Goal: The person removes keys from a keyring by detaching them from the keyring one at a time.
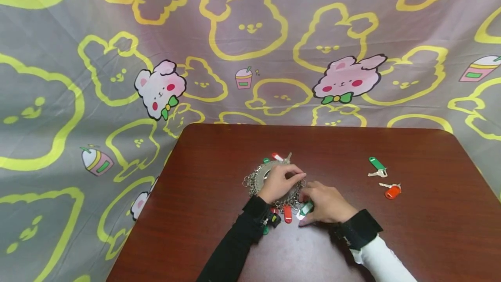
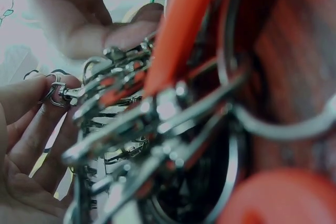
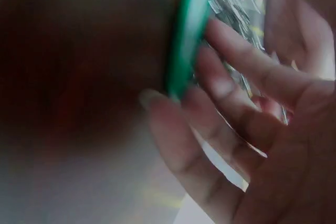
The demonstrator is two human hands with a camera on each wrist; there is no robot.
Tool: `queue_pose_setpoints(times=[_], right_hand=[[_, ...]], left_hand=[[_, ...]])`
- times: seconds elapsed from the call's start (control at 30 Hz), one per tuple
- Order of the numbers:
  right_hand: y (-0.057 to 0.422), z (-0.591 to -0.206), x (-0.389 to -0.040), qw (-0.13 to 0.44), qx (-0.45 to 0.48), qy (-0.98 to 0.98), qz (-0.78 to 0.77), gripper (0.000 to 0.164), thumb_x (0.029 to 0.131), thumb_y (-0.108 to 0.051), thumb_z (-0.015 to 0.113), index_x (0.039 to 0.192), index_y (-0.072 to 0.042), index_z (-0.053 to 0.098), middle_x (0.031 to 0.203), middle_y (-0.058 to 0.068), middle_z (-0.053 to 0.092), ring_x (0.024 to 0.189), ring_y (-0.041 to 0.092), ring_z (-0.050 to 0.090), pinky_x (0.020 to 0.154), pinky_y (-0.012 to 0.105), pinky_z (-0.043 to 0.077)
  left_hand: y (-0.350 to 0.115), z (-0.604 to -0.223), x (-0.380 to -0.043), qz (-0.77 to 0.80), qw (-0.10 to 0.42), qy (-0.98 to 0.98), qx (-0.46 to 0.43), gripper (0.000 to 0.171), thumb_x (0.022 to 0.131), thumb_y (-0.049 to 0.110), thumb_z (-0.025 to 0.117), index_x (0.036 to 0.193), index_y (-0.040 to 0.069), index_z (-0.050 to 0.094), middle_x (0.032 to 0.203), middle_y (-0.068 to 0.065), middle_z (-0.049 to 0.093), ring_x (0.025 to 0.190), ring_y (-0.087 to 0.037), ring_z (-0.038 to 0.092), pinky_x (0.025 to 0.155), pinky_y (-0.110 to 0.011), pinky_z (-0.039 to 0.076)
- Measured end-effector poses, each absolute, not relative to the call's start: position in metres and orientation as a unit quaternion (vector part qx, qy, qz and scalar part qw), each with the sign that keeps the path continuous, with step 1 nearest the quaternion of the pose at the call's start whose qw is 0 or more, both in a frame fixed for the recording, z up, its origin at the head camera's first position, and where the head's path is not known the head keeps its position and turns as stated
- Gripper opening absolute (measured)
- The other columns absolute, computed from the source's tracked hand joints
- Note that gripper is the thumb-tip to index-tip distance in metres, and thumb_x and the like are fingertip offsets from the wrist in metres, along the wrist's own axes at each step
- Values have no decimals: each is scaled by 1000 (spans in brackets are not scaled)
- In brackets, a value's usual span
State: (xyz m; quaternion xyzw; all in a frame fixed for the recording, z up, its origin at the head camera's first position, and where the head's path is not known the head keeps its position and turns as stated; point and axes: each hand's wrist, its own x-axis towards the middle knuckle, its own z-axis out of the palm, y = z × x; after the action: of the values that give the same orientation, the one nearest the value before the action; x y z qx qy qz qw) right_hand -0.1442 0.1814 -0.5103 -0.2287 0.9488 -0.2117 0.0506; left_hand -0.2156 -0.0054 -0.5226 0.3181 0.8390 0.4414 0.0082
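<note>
A round silvery disc [image 1: 259, 179] fringed with many small metal rings lies on the table, with key tags hanging around it. My left hand [image 1: 278, 182] is over the disc. In the left wrist view its fingertips pinch a small metal clasp [image 2: 59, 92] at the rim. My right hand [image 1: 326, 203] is at the disc's right edge, thumb and fingers around a green key tag [image 1: 307, 208]. The right wrist view shows that green tag [image 3: 185, 45] at the fingertips. A red tag [image 1: 288, 214] hangs beside it, and a blurred red tag [image 2: 181, 24] fills the left wrist view's foreground.
A green-tagged key [image 1: 377, 164] and an orange-tagged key [image 1: 392, 191] lie apart on the right of the brown table [image 1: 434, 229]. Another red-and-white tag [image 1: 277, 156] sits at the disc's far edge. A patterned cloth [image 1: 274, 103] hangs behind the table.
</note>
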Motion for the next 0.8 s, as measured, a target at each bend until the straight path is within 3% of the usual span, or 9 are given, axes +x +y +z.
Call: queue_pose_setpoints(times=[0.13, 0.27, 0.4, 0.57, 0.7, 0.8], right_hand=[[174, -514, -140, 28, -233, 955, -184, 45, 61, -42, 99, 77, -27, 59, 83, -12, 54, 77, 7, 51, 63, 32, 43], [183, -509, -142, 61, -211, 956, -194, 37, 68, -30, 95, 72, -26, 58, 68, -13, 51, 66, 6, 45, 61, 31, 37], [195, -508, -148, 72, -184, 962, -189, 31, 75, -28, 92, 76, -25, 60, 66, -12, 51, 62, 9, 46, 61, 33, 38], [206, -509, -153, 38, -182, 959, -212, 19, 81, -21, 88, 87, -25, 71, 75, -13, 64, 69, 7, 56, 63, 35, 45], [209, -508, -156, -25, -176, 955, -239, 14, 85, -19, 85, 87, -26, 74, 80, -14, 68, 72, 6, 60, 65, 36, 48], [211, -507, -158, -63, -165, 950, -258, 14, 86, -18, 84, 87, -27, 73, 75, -14, 64, 68, 5, 56, 62, 33, 44]], left_hand=[[-5, -522, -216, 442, 6, 837, 321, 15, 101, 28, 70, 102, 16, 79, 91, 8, 76, 80, 2, 61, 76, -15, 49], [-5, -522, -215, 441, 8, 839, 319, 15, 101, 29, 70, 103, 17, 79, 92, 9, 75, 80, 2, 61, 75, -14, 50], [-6, -522, -214, 437, 9, 844, 312, 15, 100, 29, 71, 104, 17, 79, 94, 8, 76, 81, 2, 61, 75, -14, 50], [-4, -522, -213, 416, 7, 854, 313, 15, 101, 29, 70, 105, 17, 79, 94, 8, 76, 80, 1, 61, 73, -15, 49], [-2, -522, -213, 382, 1, 859, 342, 19, 100, 24, 71, 118, 19, 75, 112, 6, 75, 103, -5, 66, 90, -21, 51], [0, -522, -211, 351, 23, 859, 371, 28, 100, 25, 72, 127, 19, 69, 126, 4, 70, 123, -12, 62, 105, -27, 49]])
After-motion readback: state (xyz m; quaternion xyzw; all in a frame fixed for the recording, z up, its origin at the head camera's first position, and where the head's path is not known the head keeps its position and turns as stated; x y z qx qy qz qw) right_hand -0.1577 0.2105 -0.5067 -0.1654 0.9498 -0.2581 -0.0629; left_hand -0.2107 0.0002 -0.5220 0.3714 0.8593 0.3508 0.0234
